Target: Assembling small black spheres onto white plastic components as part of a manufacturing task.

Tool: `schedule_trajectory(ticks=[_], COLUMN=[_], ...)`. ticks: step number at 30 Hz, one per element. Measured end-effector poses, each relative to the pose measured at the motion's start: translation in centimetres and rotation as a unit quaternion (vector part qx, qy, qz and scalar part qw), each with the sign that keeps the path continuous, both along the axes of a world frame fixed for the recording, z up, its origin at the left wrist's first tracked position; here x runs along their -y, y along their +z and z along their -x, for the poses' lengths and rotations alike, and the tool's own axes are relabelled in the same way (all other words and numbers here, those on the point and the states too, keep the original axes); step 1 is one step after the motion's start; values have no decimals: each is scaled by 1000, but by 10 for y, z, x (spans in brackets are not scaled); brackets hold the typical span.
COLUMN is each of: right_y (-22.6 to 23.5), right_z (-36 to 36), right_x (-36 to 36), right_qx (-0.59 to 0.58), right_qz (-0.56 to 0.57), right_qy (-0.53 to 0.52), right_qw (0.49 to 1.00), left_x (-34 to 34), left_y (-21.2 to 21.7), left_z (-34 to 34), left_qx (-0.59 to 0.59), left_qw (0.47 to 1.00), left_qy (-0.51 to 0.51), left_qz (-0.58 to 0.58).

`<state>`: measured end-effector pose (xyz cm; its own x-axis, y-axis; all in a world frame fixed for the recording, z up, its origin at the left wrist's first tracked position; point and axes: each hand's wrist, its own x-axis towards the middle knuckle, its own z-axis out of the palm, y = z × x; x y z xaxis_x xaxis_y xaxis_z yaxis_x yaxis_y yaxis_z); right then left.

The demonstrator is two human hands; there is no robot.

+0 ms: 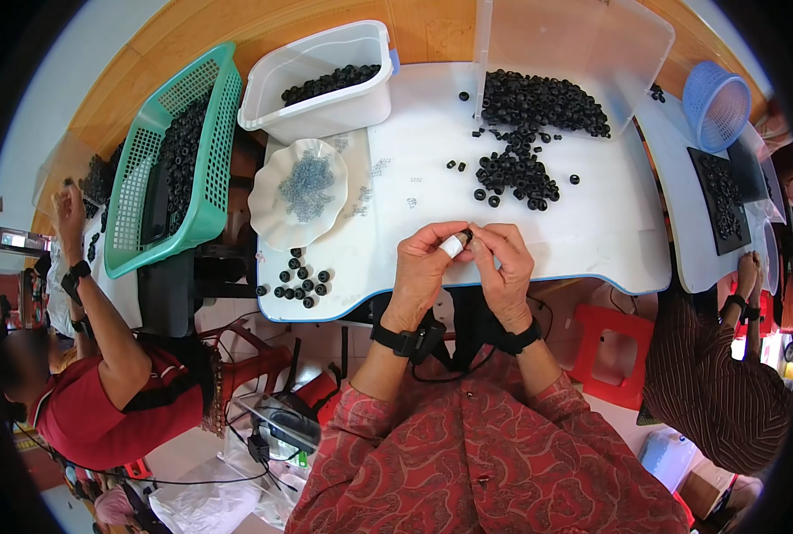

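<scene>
Rings finished, it seems, number about a dozen, lying at eight o'clock on the tabletop (592, 240); the left hand (423, 262) and right hand (505, 258) together pinch one small black ring (467, 235) at centre, while a large unworked pile (525, 133) waits at one o'clock.

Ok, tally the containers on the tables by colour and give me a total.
White tub: 1
Green basket: 1
Blue basket: 1
Clear bin: 1
White scalloped dish: 1
Black tray: 1
Total: 6
</scene>
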<state>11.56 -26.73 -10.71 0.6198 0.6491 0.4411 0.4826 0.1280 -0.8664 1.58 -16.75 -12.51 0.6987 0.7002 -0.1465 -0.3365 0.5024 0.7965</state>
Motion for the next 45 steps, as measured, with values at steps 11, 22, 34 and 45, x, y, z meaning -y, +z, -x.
schedule_trajectory(ticks=[11, 22, 34, 45], right_y=[2, -5, -2, 6], right_z=[3, 2, 3, 11], right_x=[-4, -4, -1, -3], right_qx=[11, 31, 60, -29], right_qz=[-18, -30, 0, -4], right_qy=[-6, 1, 17, 91], right_qw=[1000, 999, 998, 995], left_x=[-3, -4, -4, -8], left_y=[-4, -2, -8, -14], left_z=[3, 4, 8, 16], left_qx=[9, 5, -12, 143], left_qw=[1000, 1000, 998, 987], left_qy=[-12, -23, -28, -16], left_qz=[13, 9, -62, 75])
